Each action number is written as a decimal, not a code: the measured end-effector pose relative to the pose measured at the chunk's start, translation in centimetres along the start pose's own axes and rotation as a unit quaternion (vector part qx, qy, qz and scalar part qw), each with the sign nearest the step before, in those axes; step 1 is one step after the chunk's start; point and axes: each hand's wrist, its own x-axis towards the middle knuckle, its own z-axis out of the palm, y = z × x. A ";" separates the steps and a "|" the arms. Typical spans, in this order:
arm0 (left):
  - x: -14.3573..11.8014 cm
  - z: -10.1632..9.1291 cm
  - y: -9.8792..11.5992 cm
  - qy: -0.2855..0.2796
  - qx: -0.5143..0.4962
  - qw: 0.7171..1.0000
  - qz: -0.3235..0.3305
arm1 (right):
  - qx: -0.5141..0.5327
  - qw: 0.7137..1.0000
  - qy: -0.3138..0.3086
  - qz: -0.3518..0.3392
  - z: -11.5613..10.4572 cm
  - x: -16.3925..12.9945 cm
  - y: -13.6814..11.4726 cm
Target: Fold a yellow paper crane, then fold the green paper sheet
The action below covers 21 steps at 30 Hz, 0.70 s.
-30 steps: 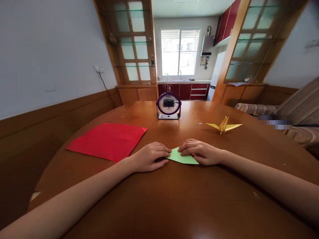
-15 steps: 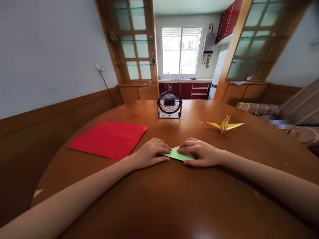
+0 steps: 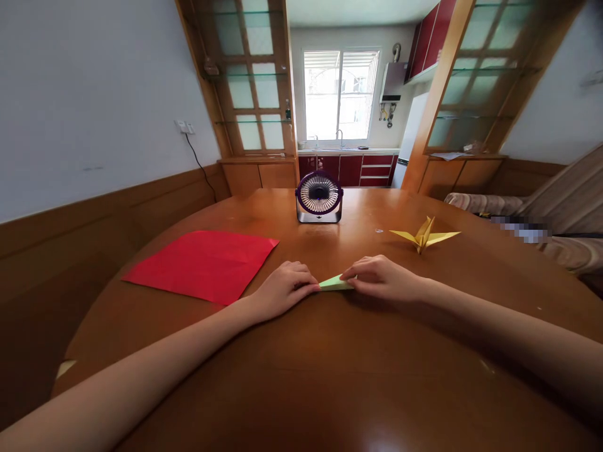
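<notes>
Two hands on counter (image 3: 330, 376): left hand (image 3: 281, 292), right hand (image 3: 384, 281); one folded green paper (image 3: 335, 284) pinched between them; one red paper sheet (image 3: 202, 263), flat; one yellow paper crane (image 3: 424, 235); one small purple desk fan (image 3: 319, 197); paper items in all: three, each different colour; one window (image 3: 340, 95) in background; one wall socket (image 3: 184, 127) with one black cord.

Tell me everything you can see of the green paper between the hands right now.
The green paper is pale green, thin and folded into a narrow flat wedge. It lies low on the brown wooden table, near its middle and just in front of the person. The left hand touches its left tip with the fingertips; the right hand covers its right end. Only a small sliver shows between them, so its full shape is hidden.
</notes>
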 end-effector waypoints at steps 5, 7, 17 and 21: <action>0.1 0.3 0.3 0.028 -0.071 0.990 -0.115 | 0.147 0.977 0.089 0.126 0.7 0.2 1.7; 0.2 0.4 0.4 0.035 -0.088 0.984 -0.148 | 0.162 0.970 0.109 0.145 1.1 0.3 2.4; 0.2 0.9 -0.1 0.042 -0.031 0.987 -0.151 | 0.040 0.985 0.134 0.105 2.1 0.3 3.7; 0.1 0.9 0.5 0.035 0.028 0.990 -0.133 | -0.014 0.987 0.151 0.045 2.5 0.3 3.7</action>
